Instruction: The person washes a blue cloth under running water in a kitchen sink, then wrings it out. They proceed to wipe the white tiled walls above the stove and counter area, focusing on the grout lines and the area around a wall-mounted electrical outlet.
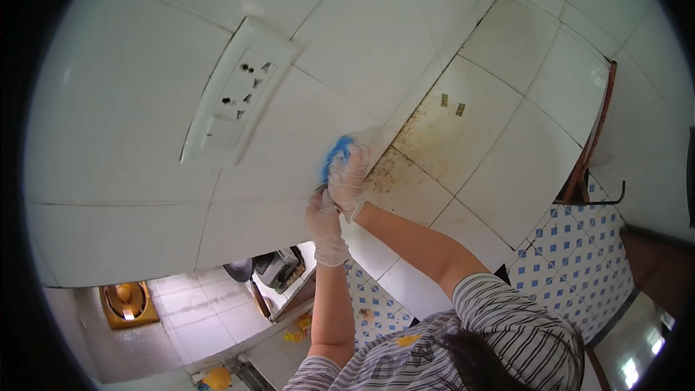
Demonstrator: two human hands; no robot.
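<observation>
My right hand (348,176), in a clear disposable glove, presses a blue cloth or scrubbing pad (337,155) against the white tiled wall (304,119). It works low on the wall, just above the tiled ledge (488,152). My left hand (324,216) wears the same kind of glove. Its fingertips meet the lower edge of the right hand, near a small dark spot; whether they hold anything is hidden. Brown and yellow stains (388,171) spread over the ledge tiles along the joint with the wall, right beside my right hand.
A white socket panel (239,98) is fixed to the wall at upper left. Two small metal plates (452,105) lie on the ledge. A reddish-brown frame edge (597,130) stands at its right end. Below are a blue-and-white floor (570,244), a stove appliance (279,269) and an orange-framed fan (127,304).
</observation>
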